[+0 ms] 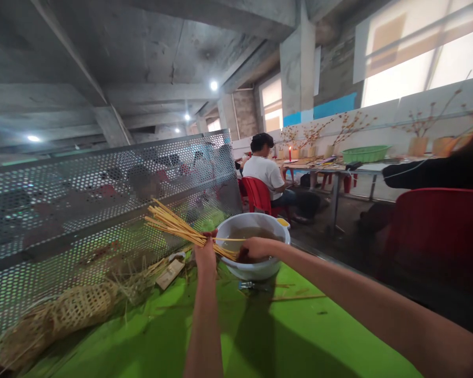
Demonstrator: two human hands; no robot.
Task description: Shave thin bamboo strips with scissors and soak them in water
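A bundle of thin yellow-tan strips, like bamboo or rattan, slants across the rim of a white basin. My left hand is wrapped round the bundle just outside the basin's left rim. The far ends fan out to the upper left, while the near ends dip into the basin. Murky water fills part of the basin. My right hand reaches in from the right, its fingers curled at the lower ends of the strips. One strip runs across to its fingers; the fingertips are partly hidden.
Woven bamboo pieces lie at the left of the green tabletop, against a perforated metal screen. A tan block and loose strips lie near the basin. Beyond, a person sits on a red chair; another sits at right.
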